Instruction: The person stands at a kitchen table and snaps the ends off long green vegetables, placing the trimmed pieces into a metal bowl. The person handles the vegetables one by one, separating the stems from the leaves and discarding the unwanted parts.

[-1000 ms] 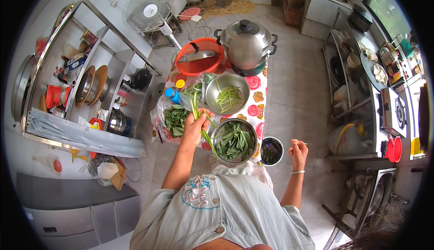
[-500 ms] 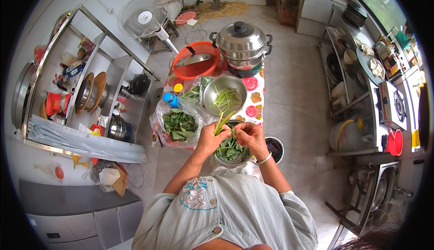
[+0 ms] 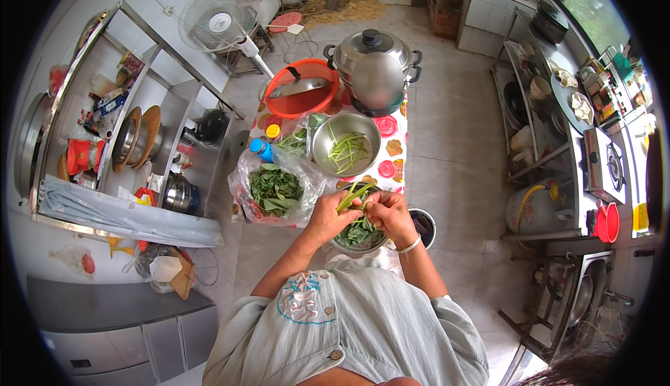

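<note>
Between its thumb and fingers, my left hand (image 3: pixel 329 216) grips a small bunch of green vegetable stems (image 3: pixel 354 195) whose ends point away from me. Close beside it, my right hand (image 3: pixel 393 217) pinches the near part of the same stems, its fingertips almost touching the left ones. Both hands are above a metal bowl of loose green leaves (image 3: pixel 357 235), and they partly cover it. Just beyond them, a larger steel bowl (image 3: pixel 319 151) on the table contains cut green stems (image 3: pixel 349 151). Left of my hands, a clear plastic bag (image 3: pixel 242 185) lies open around leafy greens (image 3: pixel 274 190).
The table carries a patterned cloth (image 3: pixel 395 129), a blue-capped bottle (image 3: pixel 261 150), an orange basin (image 3: pixel 300 109) and a steamer pot (image 3: pixel 344 58). A dark bin (image 3: pixel 431 227) stands right of my hands. Metal shelves (image 3: pixel 185 93) line the left, with a fan (image 3: pixel 220 21) behind.
The stems in my left hand have tipped lower and to the right. Both hands stay over the leaf bowl with their fingertips still together.
</note>
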{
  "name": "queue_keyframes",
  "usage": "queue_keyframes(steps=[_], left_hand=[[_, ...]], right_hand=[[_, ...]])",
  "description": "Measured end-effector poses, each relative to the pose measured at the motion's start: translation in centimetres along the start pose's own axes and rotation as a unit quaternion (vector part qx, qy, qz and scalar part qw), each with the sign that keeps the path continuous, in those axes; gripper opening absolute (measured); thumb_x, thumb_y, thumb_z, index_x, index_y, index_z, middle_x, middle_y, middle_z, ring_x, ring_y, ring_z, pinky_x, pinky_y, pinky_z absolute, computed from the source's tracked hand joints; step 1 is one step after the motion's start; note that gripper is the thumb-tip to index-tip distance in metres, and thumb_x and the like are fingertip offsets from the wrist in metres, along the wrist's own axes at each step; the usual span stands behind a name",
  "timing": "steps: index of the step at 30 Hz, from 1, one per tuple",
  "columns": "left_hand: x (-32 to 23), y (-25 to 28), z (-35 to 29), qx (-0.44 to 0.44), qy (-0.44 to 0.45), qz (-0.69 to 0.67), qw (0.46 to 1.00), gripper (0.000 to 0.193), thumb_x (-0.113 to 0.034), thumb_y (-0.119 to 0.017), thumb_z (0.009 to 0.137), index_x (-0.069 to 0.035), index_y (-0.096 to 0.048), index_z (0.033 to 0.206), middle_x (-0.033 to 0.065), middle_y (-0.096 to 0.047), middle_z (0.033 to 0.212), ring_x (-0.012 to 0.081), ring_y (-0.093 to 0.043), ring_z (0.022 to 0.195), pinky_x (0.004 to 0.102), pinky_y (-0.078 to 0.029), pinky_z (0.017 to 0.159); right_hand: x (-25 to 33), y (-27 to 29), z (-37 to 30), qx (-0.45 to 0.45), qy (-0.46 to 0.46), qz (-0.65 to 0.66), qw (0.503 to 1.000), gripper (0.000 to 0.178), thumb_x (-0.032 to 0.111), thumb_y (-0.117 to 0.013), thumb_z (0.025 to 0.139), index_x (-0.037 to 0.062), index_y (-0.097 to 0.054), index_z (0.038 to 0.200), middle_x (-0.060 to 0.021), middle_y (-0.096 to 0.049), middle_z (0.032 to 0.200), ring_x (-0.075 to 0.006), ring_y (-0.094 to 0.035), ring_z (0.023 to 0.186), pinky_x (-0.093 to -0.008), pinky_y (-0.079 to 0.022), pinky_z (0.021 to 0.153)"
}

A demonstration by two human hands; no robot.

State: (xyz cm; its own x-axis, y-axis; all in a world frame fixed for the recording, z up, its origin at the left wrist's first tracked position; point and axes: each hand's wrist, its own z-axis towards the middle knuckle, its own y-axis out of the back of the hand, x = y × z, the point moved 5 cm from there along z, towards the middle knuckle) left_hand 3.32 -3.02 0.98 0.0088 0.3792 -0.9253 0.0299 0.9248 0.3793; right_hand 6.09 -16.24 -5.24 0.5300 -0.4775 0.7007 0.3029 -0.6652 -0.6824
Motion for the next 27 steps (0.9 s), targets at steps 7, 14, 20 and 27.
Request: queue_keyframes(steps=[7, 14, 20, 27], left_hand=[[2.2, 0.2, 0.5, -0.072, -0.056, -0.119, 0.989, 0.016, -0.001, -0.069, 0.071, 0.000, -0.060, 0.085, 0.0039, -0.062, 0.079, 0.0081, -0.057, 0.072, 0.0222, -0.047, 0.064], [5.2, 3.7, -0.1, -0.186, 0.069, -0.191, 0.961, 0.016, -0.001, -0.069, 0.074, 0.001, -0.063, 0.088, 0.0049, -0.063, 0.079, 0.0099, -0.058, 0.073, 0.0229, -0.049, 0.069], [7.7, 6.2, 1.2, -0.270, 0.128, -0.285, 0.911, 0.010, -0.008, -0.066, 0.078, -0.004, -0.064, 0.087, -0.0060, -0.048, 0.059, 0.0003, -0.035, 0.044, 0.0172, -0.024, 0.038], [12.2, 8.2, 8.9, -0.270, 0.124, -0.295, 0.908, 0.030, -0.006, -0.064, 0.078, -0.002, -0.055, 0.107, -0.0057, -0.045, 0.064, 0.0007, -0.032, 0.043, 0.0172, -0.023, 0.038]], right_hand=[[-0.3, 0.4, 0.1, -0.025, -0.015, 0.064, 0.998, 0.007, 0.006, -0.055, 0.082, 0.0034, -0.057, 0.076, -0.0017, -0.051, 0.060, -0.0051, -0.039, 0.043, -0.0174, -0.029, 0.037], [1.0, 5.4, -1.6, -0.076, 0.039, 0.094, 0.992, 0.007, 0.006, -0.054, 0.082, 0.0035, -0.055, 0.076, -0.0014, -0.049, 0.060, -0.0059, -0.038, 0.044, -0.0182, -0.030, 0.038], [0.8, 13.3, -5.2, -0.188, 0.086, -0.045, 0.977, 0.009, 0.006, -0.053, 0.085, 0.0028, -0.052, 0.076, -0.0030, -0.051, 0.060, -0.0069, -0.040, 0.043, -0.0189, -0.031, 0.038], [-2.4, 16.4, -8.0, -0.284, 0.044, -0.102, 0.953, 0.014, 0.010, -0.056, 0.085, 0.0022, -0.051, 0.075, -0.0015, -0.051, 0.057, -0.0061, -0.041, 0.042, -0.0193, -0.031, 0.037]])
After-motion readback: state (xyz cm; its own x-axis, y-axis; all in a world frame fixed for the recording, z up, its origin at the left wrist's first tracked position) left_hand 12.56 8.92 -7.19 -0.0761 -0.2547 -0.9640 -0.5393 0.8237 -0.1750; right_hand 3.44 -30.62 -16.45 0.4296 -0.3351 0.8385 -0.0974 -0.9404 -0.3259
